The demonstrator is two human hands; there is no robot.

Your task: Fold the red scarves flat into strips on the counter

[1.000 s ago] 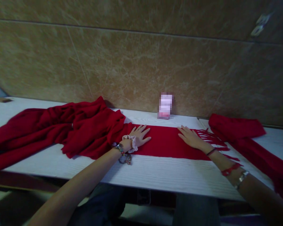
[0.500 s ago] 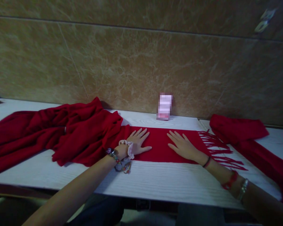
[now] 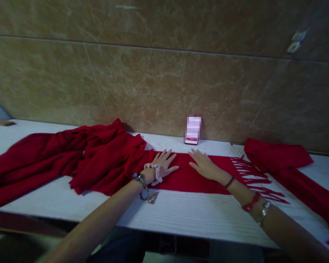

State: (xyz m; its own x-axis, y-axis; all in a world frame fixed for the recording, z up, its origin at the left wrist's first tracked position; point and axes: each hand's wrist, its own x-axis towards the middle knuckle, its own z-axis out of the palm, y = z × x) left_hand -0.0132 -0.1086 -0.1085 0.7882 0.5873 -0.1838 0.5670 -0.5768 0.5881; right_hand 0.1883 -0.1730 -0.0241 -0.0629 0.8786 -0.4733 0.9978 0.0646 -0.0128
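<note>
A red fringed scarf lies flat across the middle of the white table, its fringe spread toward the right. My left hand rests on the flat part with fingers spread, beside the bunched red cloth on the left. To its right, my right hand lies on the same flat strip, fingers stretched out and palm down, near the upper edge. Neither hand holds anything.
Against the marbled wall leans a phone with a blurred screen. Another red cloth lies folded on the right of the white table. A small wooden piece is at the far left.
My right hand has slid a little left and toward the scarf's upper edge, closer to my left hand. The camera view has shifted slightly; my left hand stays on the cloth.
</note>
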